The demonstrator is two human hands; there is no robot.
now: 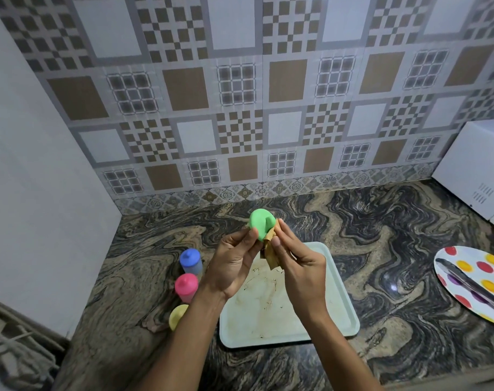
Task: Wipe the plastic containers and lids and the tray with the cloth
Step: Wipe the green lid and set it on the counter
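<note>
My left hand [234, 261] holds a green lid [261, 222] up above the tray, fingers on its left edge. My right hand [296, 263] pinches a brownish cloth [270, 251] against the lid's lower right side. Below the hands lies a pale tray [341, 300] with brown stains on its floor. To the left of the tray stand three containers in a row: one with a blue lid [190, 261], one with a pink lid [186, 286], and one with a yellow lid [178, 316] partly hidden by my left forearm.
A marbled stone counter [381, 235] meets a tiled wall at the back. A white appliance [477, 170] stands at the far right. An oval dotted plate [471, 280] with a metal utensil [469, 283] lies at the right edge.
</note>
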